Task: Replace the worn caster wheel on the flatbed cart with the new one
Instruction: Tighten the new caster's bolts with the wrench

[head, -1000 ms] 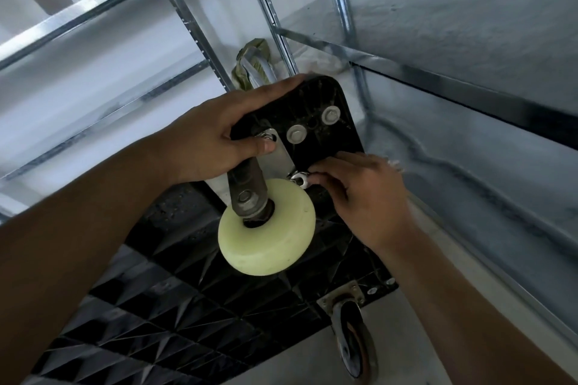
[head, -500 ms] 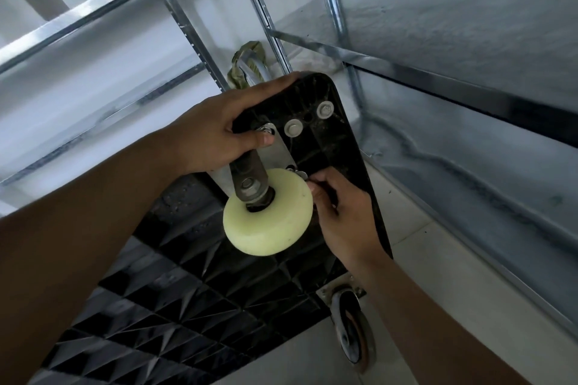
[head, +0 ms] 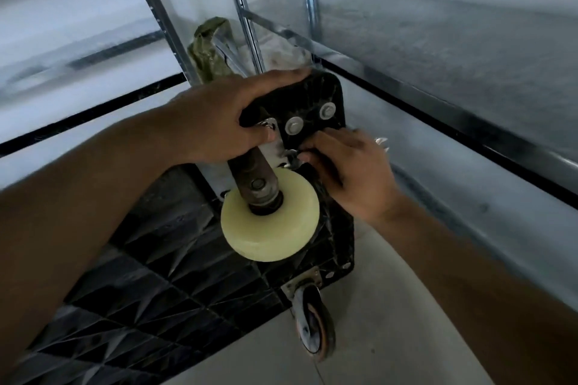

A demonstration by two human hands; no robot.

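The black flatbed cart stands tipped up, its ribbed underside facing me. A caster with a pale yellow wheel and a rusty metal fork sits against the cart's top corner on a silver mounting plate. My left hand grips the cart's top edge, thumb pressing on the plate beside a bolt. My right hand pinches a small metal nut or bolt at the plate's right corner. Two washered bolts show above the plate. A worn grey-and-orange caster hangs at the cart's lower corner.
Galvanised metal shelving rises close behind and to the right, its uprights just past the cart's top edge. An olive-green cloth or bag sits behind the cart near the uprights. Pale floor tiles lie below on the right.
My right hand shifted from beside the yellow wheel up to the plate's right-corner fastener. The view moved lower and closer. My left hand kept its grip on the cart.
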